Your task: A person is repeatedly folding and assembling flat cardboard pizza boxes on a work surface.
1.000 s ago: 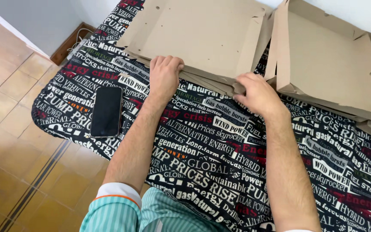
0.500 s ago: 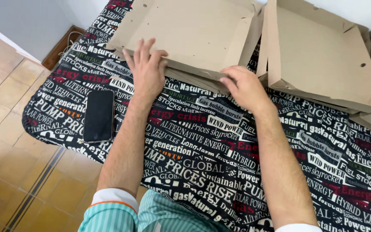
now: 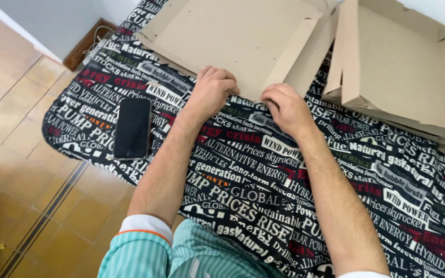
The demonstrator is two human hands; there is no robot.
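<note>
1. At 6 o'clock, nearest the camera, a green-and-white striped garment [image 3: 150,255] is seen, with a white, orange-edged sleeve cuff [image 3: 145,226] on the left arm.
2. The bench [image 3: 263,206] is covered by a black cloth printed with white, red and green lettering; both forearms are stretched over it toward 12 o'clock.
3. At 9 o'clock, a black phone [image 3: 133,127] is laid flat, screen up, near the cloth's edge and well apart from the hands.
4. The left hand [image 3: 212,92] is curled with the fingers bent, and the near edge of the flat cardboard sheet [image 3: 233,41] is gripped by it.
5. The right hand [image 3: 284,105] is closed narrowly just beside it, and the same near edge is pinched where a folded flap [image 3: 297,49] rises.
6. The sheet is spread from the hands toward 12 o'clock, resting on the cloth.
7. At 2 o'clock, a stack of folded cardboard boxes [image 3: 408,77] is seen, just beside the sheet.
8. At 8 o'clock, a tiled floor [image 3: 11,154] is visible.
</note>
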